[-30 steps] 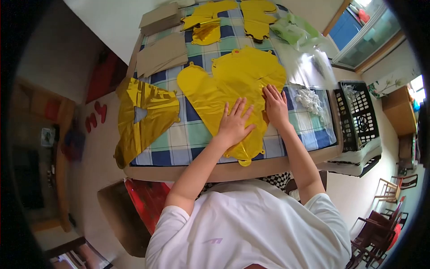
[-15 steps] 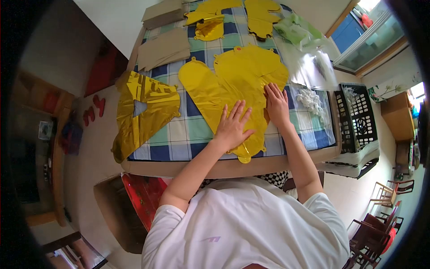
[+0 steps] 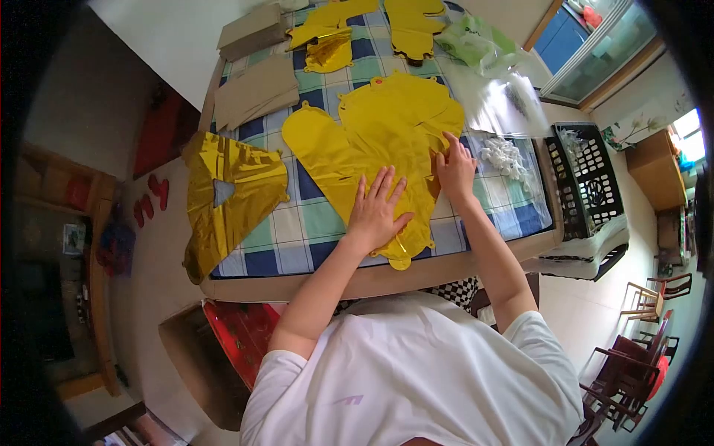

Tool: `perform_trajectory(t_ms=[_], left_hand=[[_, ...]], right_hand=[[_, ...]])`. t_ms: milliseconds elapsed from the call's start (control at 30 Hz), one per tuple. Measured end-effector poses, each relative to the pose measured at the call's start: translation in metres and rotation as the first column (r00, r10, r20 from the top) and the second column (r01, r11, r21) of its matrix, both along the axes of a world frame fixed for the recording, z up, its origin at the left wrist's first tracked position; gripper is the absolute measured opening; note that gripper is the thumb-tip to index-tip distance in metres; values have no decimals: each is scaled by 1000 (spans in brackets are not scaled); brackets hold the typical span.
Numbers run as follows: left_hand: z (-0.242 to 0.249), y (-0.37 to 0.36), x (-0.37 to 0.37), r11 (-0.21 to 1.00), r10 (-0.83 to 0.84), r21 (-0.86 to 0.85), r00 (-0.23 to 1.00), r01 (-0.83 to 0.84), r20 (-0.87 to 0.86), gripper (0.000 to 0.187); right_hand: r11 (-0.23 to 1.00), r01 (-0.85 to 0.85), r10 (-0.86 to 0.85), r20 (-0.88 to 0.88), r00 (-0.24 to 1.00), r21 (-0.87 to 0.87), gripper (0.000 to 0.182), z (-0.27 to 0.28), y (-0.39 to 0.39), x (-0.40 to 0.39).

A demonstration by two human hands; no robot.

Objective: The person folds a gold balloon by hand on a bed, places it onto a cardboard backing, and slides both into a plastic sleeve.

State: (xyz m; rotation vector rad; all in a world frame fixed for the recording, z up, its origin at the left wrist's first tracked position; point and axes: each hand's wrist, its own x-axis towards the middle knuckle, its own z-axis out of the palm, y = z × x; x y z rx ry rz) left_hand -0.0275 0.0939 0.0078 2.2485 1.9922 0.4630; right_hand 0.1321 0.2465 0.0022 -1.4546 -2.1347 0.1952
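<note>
A flat, uninflated gold foil balloon (image 3: 383, 123) is spread over the checked cloth in front of me. My left hand (image 3: 373, 215) presses palm-down on its lower part, fingers spread. At the balloon's right edge, my right hand (image 3: 457, 171) touches the foil with bent fingers that are slightly apart. A small tab sticks out at the bottom, near the table edge. To the left lies another gold foil piece (image 3: 249, 178), creased and partly hanging over the corner.
Flat cardboard sheets (image 3: 256, 93) and a cardboard stack (image 3: 253, 33) sit at the far left. More gold foil (image 3: 413, 30) lies at the back. Clear plastic bags (image 3: 498, 100) and a white tangled heap (image 3: 504, 160) are on the right, beside a black crate (image 3: 591, 178).
My right hand's fingers have gone from lying flat together to bent and slightly apart at the balloon's edge. My left hand stays flat on the foil. The view has shifted slightly.
</note>
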Motion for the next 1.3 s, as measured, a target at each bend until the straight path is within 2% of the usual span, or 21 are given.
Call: perform_trajectory(t_ms=[100, 133, 200, 233, 267, 333, 367, 467, 500, 633, 733, 833, 933, 1033, 1167, 1267, 1300], left_hand=[[-2, -1, 0, 1000, 5, -6, 1000, -5, -17, 68], [-2, -1, 1, 1000, 8, -9, 1000, -8, -25, 68], [-1, -2, 1, 1000, 2, -13, 1000, -3, -21, 69], [0, -2, 0, 1000, 2, -12, 1000, -2, -20, 69], [1, -2, 1, 1000, 1, -10, 1000, -1, 3, 69], [1, -1, 0, 1000, -4, 0, 999, 4, 46, 70], [1, 1, 0, 1000, -2, 13, 999, 1, 47, 70], [-2, -1, 1, 999, -1, 34, 998, -1, 57, 70], [0, -1, 2, 999, 1, 42, 998, -4, 60, 70], [-4, 0, 0, 998, -3, 55, 999, 1, 39, 70], [-3, 2, -2, 998, 16, 50, 985, -25, 171, 67], [2, 10, -8, 979, 4, 195, 954, -66, 301, 63], [6, 22, -11, 982, 10, 185, 990, -36, 139, 60], [-13, 27, -14, 994, 33, 108, 999, -35, 20, 59], [-13, 26, -13, 993, 31, 110, 999, -36, 44, 59], [-9, 26, -14, 996, 30, 87, 999, -34, 44, 60], [-9, 25, -14, 996, 32, 83, 998, -36, 50, 60]], right_hand=[[919, -168, -12, -453, 892, -356, 41, 29, -11, -9], [866, -327, 21, -624, 781, -380, 40, 32, -11, -10], [716, -621, 8, -886, 464, -319, 37, 35, -10, -10], [868, -418, 112, -716, 689, -268, 37, 19, -4, -8], [924, -349, 216, -537, 816, -158, 37, 4, -1, -3], [954, -276, 287, -85, 954, 119, 38, -15, 1, 5], [931, -361, 361, 3, 932, 51, 39, -10, -7, 7], [905, -417, 415, 43, 909, 82, 40, -4, -21, -7], [892, -437, 426, 112, 898, 112, 39, 2, -26, -7], [872, -485, 477, 109, 872, 67, 41, -1, -28, -9], [867, -495, 489, 95, 867, 55, 42, -2, -28, -9], [867, -494, 484, 117, 867, 70, 41, 0, -29, -9], [867, -493, 482, 130, 866, 73, 41, -2, -28, -9], [869, -490, 481, 112, 869, 73, 39, 1, -30, -10], [886, -462, 458, 71, 886, 49, 36, 6, -26, -19], [876, -482, 474, 121, 872, 38, 37, -1, -8, -31], [861, -501, 488, 137, 862, 85, 34, -1, 2, -32]])
